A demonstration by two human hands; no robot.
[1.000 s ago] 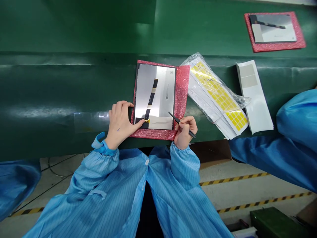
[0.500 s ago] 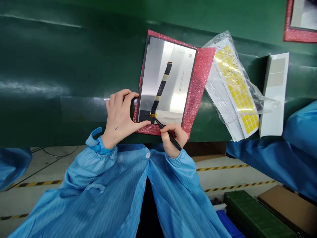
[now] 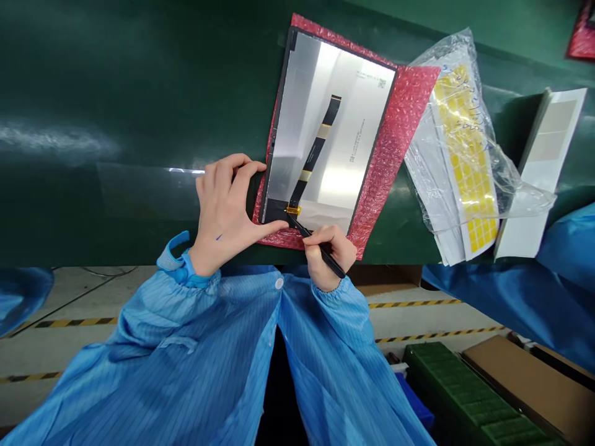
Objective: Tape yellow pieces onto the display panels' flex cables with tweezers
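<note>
A display panel point(image 3: 344, 148) with a silvery back lies on a pink bubble-wrap sleeve point(image 3: 395, 142). Along it runs a black flex cable point(image 3: 314, 155), with a small yellow piece of tape point(image 3: 293, 210) at its lower end. My right hand point(image 3: 329, 255) grips black tweezers point(image 3: 331, 262), whose tips reach the yellow tape; whether they pinch it I cannot tell. My left hand point(image 3: 229, 214) has its thumb and fingers spread around the panel's lower left corner, the thumb lying on the bottom edge near the tweezer tips.
To the right, a clear plastic bag point(image 3: 483, 161) holds white sheets and yellow stickers point(image 3: 467, 148). Beyond it lies a white stack point(image 3: 542, 179). Another person's blue sleeve point(image 3: 569, 241) is at the right edge. A green crate point(image 3: 465, 390) stands below the table.
The view has shifted and come slightly closer, so the table items sit higher and farther right. Both hands keep nearly the same pose, with the tweezer tips still at the yellow tape.
</note>
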